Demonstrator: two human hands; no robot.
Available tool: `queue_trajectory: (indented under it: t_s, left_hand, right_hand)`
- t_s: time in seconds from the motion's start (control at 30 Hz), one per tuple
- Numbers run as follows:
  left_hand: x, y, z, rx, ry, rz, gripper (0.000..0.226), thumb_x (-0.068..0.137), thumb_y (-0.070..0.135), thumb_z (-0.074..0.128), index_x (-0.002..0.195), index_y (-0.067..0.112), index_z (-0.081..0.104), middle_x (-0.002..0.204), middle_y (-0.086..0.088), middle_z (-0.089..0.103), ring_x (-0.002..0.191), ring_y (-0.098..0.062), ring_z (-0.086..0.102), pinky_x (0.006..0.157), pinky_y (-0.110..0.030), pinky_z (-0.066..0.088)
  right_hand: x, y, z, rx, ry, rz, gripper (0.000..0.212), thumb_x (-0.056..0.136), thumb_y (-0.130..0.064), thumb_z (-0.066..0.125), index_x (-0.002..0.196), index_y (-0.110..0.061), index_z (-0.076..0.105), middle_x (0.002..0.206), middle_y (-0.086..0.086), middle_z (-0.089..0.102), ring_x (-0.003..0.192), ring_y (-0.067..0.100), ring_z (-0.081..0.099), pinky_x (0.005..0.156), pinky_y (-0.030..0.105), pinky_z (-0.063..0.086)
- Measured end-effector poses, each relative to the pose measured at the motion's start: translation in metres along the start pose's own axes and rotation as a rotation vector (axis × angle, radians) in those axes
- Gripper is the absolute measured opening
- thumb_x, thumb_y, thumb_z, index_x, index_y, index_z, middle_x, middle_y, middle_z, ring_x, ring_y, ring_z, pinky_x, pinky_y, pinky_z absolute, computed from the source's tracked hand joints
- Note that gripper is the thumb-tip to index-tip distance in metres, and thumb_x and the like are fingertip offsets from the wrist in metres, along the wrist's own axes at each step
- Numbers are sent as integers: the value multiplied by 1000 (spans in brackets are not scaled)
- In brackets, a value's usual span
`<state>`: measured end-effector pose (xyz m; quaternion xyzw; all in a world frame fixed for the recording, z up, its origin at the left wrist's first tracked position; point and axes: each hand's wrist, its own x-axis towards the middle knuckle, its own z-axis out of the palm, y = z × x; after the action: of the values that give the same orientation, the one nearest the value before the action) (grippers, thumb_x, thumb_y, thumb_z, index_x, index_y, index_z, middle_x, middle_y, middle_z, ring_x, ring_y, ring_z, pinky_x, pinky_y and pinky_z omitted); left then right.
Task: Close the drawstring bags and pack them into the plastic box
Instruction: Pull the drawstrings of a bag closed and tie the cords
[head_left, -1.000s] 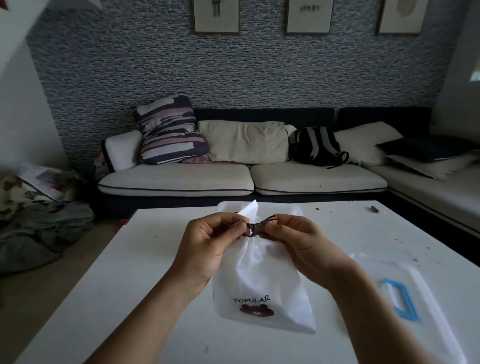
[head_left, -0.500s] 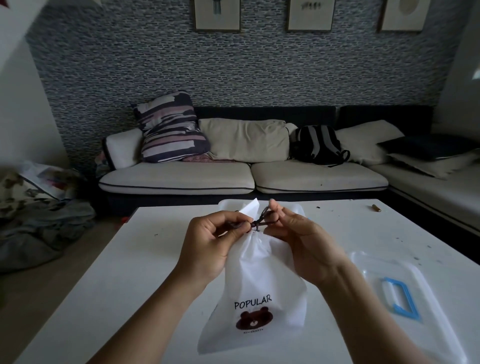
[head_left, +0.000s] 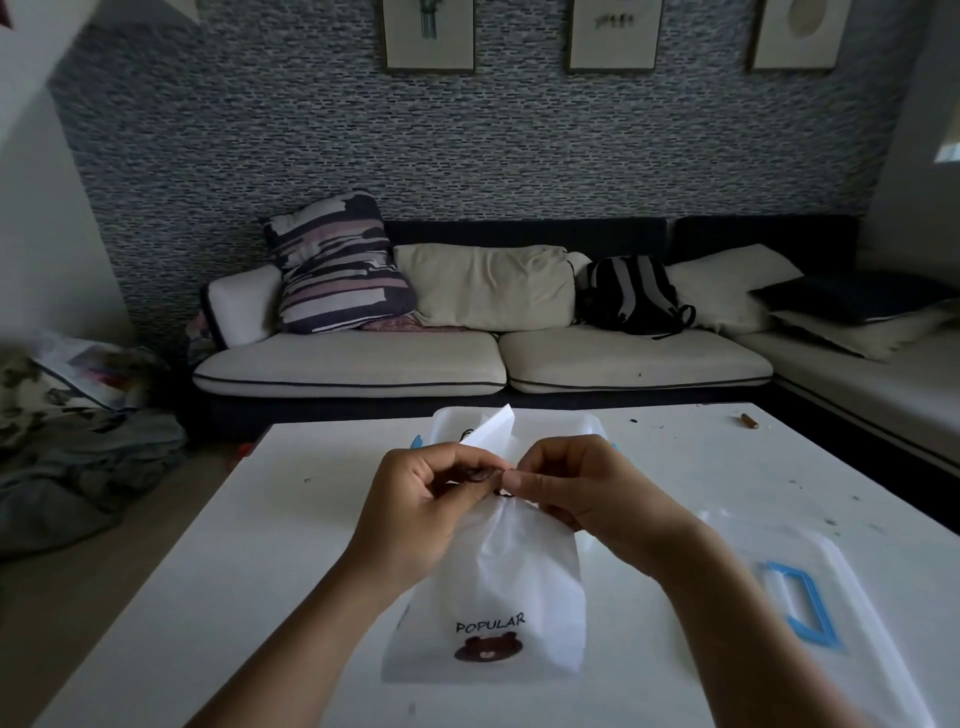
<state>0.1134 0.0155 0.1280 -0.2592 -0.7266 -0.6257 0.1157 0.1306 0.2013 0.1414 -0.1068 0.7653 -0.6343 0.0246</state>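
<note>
One white drawstring bag (head_left: 488, 582) printed with "POPULAR" and a brown bear face is held up over the white table (head_left: 249, 561), gathered tight at its neck, and what it holds cannot be made out through the fabric. The left hand (head_left: 415, 512) and the right hand (head_left: 582, 499) meet at that neck, each with fingers curled and fingertips pinching the dark drawstring (head_left: 501, 491) where it cinches the bag. To the right lies one clear plastic lid with a blue handle (head_left: 800, 603), flat on the table. Just behind the hands sits one clear plastic box (head_left: 571, 423) with blue clips; a white flap shows at it, but whether that flap lies in the box cannot be told. Beyond the table stands a cream sofa (head_left: 483, 364) carrying one striped cushion (head_left: 337, 265) and one dark backpack (head_left: 631, 293), and three framed pictures (head_left: 613, 34) hang on the patterned wall.
</note>
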Motion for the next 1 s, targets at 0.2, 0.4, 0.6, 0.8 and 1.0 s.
queue_trajectory:
  t_s: [0.2, 0.4, 0.6, 0.8, 1.0]
  left_hand:
    - [2, 1, 4, -251, 21, -324, 9, 85, 2, 72, 85, 6, 80, 85, -14, 77, 79, -20, 72, 74, -21, 57]
    - [1, -6, 1, -107, -70, -320, 11, 86, 3, 72, 86, 12, 79, 82, -10, 78, 81, -21, 74, 80, -27, 58]
    - [6, -6, -11, -285, -73, -334, 19, 88, -2, 66, 104, 5, 74, 90, -17, 76, 82, -20, 72, 81, -24, 58]
    - [8, -7, -21, -291, -119, -301, 21, 85, -6, 66, 101, 5, 74, 98, -16, 77, 87, -20, 74, 82, -26, 59]
    - [10, -15, -13, -365, -45, -349, 30, 59, 21, 80, 85, 5, 80, 91, -18, 75, 90, -32, 69, 84, -38, 55]
  right_hand:
    - [-1, 0, -1, -362, 126, -187, 16, 83, -27, 81, 74, -17, 71, 59, -4, 62, 53, 6, 46, 53, 22, 38]
    - [0, 1, 4, -764, 49, -183, 16, 91, -25, 67, 77, -16, 65, 63, -6, 52, 54, 8, 44, 50, 18, 36]
    - [-2, -1, 7, -583, 38, -284, 23, 98, -19, 57, 82, -6, 67, 66, 6, 55, 59, 7, 39, 57, 25, 32]
    - [-1, 4, 6, -133, 5, -172, 27, 101, -10, 52, 86, 12, 54, 60, 1, 38, 57, 14, 30, 54, 26, 25]
    - [3, 6, 14, -32, -12, -161, 27, 104, -8, 48, 90, 15, 53, 67, 8, 34, 57, 13, 28, 54, 24, 25]
